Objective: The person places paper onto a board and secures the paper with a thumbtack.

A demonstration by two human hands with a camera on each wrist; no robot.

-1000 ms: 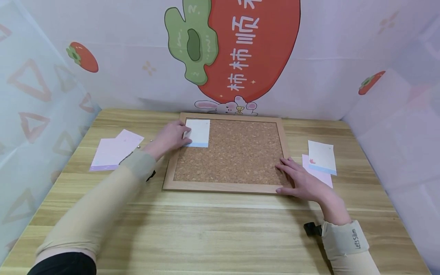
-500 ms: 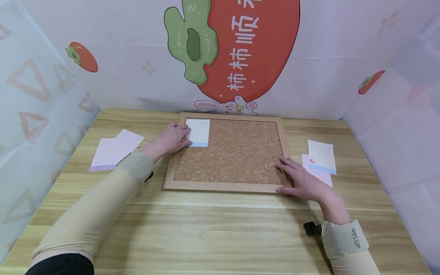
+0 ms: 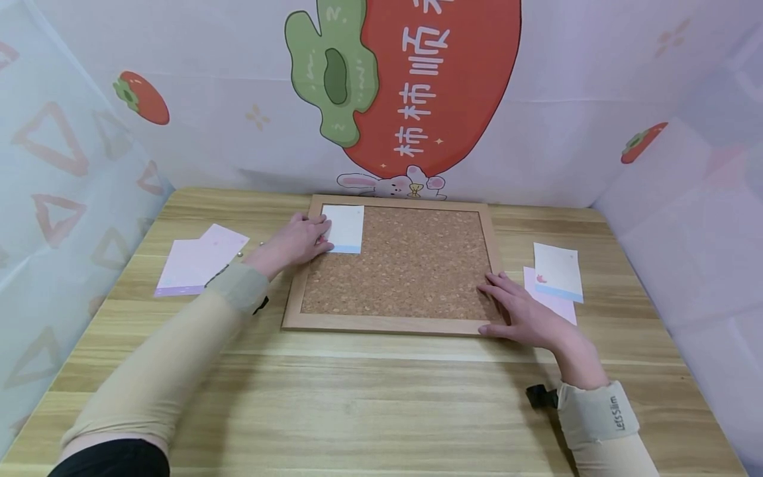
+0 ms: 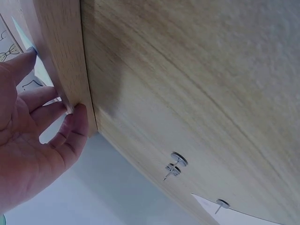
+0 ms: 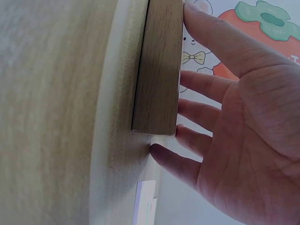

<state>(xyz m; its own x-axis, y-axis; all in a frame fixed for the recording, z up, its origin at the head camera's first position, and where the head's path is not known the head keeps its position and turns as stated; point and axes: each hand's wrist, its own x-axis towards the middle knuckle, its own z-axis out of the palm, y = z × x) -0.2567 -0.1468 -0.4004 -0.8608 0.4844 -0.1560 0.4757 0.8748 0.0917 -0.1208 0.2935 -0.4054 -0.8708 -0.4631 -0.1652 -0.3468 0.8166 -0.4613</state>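
Observation:
A wood-framed cork board lies on the table. On its upper left corner is a white note sheet with a blue strip along the bottom. My left hand rests at the note's left edge, thumb and fingers spread along it. The left wrist view has its outer fingertips against the side of the frame. My right hand touches the board's lower right corner, its thumb at the front edge and the fingers reaching over the right side. Silver thumbtacks lie on the table just left of the board.
Pink note sheets lie on the left of the wooden table. At the right, another white note overlaps a pink sheet. A printed cloth backdrop stands behind the table, close to the board's far edge.
My left hand has shifted slightly left along the note's edge, and its thumb has moved a little lower. The note and board stay nearly in place; my right hand has not moved.

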